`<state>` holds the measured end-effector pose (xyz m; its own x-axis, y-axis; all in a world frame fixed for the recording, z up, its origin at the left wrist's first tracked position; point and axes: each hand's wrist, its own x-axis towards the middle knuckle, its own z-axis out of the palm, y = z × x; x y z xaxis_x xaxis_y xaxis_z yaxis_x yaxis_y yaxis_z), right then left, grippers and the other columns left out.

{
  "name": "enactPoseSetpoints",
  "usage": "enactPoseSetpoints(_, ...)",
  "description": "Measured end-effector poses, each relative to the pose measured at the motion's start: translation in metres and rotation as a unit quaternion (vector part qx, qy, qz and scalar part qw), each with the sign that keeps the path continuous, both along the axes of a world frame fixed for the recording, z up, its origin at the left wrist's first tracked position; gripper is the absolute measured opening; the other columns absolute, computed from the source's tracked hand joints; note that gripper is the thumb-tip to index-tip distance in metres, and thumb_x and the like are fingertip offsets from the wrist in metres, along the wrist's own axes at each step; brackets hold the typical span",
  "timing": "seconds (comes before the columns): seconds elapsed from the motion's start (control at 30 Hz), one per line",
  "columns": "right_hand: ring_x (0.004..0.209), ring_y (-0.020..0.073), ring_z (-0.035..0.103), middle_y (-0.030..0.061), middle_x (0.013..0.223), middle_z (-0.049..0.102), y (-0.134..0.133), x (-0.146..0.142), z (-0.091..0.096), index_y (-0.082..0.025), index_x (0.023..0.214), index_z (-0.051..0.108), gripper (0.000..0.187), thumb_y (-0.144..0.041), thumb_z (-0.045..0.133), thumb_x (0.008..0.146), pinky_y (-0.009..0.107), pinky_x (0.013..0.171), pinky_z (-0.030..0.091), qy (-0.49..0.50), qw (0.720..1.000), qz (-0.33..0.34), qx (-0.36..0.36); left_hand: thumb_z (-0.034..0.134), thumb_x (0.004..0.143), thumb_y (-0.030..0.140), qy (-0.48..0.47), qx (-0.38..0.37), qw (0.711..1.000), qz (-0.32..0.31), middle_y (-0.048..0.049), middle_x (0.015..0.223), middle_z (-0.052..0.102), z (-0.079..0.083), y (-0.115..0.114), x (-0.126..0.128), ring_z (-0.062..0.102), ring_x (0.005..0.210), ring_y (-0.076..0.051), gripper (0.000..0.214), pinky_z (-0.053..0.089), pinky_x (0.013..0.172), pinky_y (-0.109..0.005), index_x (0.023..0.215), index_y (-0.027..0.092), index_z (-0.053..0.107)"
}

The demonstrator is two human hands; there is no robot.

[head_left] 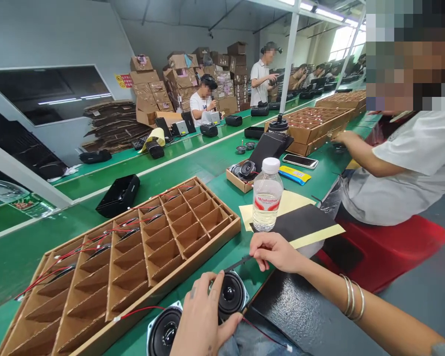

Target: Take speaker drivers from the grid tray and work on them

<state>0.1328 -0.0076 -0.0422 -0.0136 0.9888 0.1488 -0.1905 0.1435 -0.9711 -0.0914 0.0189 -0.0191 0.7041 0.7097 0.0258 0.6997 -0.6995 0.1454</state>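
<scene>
My left hand grips a round black speaker driver at the bottom of the view, its fingers across the driver's back and edge. My right hand pinches a thin black strip, whose far end reaches toward that driver. A second speaker driver lies just left of my left hand, with a red wire running from it. Several bangles circle my right wrist. Beyond my right hand lies a black sheet on yellow backing paper.
A cardboard divider tray on the green workbench holds wired drivers on the left. A water bottle stands ahead. A seated co-worker's arm reaches toward a carton tray. More workers, speaker housings and stacked cartons fill the background.
</scene>
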Motion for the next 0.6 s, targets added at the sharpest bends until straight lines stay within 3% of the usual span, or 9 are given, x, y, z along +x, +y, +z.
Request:
enactPoseSetpoints(0.17,0.062,0.0087,0.045,0.001,0.076,0.042,-0.02,-0.002,-0.011,-0.017,0.071,0.067,0.02,-0.036,0.065,0.076,0.02,0.051,0.04,-0.128,0.978,-0.134,0.098,0.063,0.067,0.027,0.004,-0.041,0.999,-0.001,-0.0106,0.108,0.054,0.005,0.005,0.001,0.053,0.096,-0.026,0.059,0.047,0.077,-0.041,0.123,0.019,0.048)
enactPoseSetpoints(0.43,0.067,0.013,0.047,0.0018,0.074,0.044,-0.041,-0.013,-0.027,-0.02,0.072,0.067,0.022,-0.039,0.061,0.08,0.025,0.061,0.041,-0.181,0.964,-0.179,0.08,0.065,0.064,0.029,0.001,-0.047,0.999,-0.012,-0.0081,0.099,0.054,0.005,0.011,0.003,0.053,0.091,-0.024,0.06,0.046,0.078,-0.036,0.122,0.024,0.049)
enactPoseSetpoints(0.6,0.064,0.0128,0.047,0.0024,0.072,0.045,-0.048,-0.019,-0.029,-0.021,0.072,0.069,0.023,-0.04,0.059,0.081,0.023,0.054,0.04,-0.205,0.954,-0.193,0.102,0.065,0.064,0.029,0.032,-0.034,0.999,-0.027,-0.0068,0.097,0.053,0.008,0.012,0.005,0.053,0.089,-0.022,0.062,0.046,0.076,-0.035,0.123,0.028,0.048)
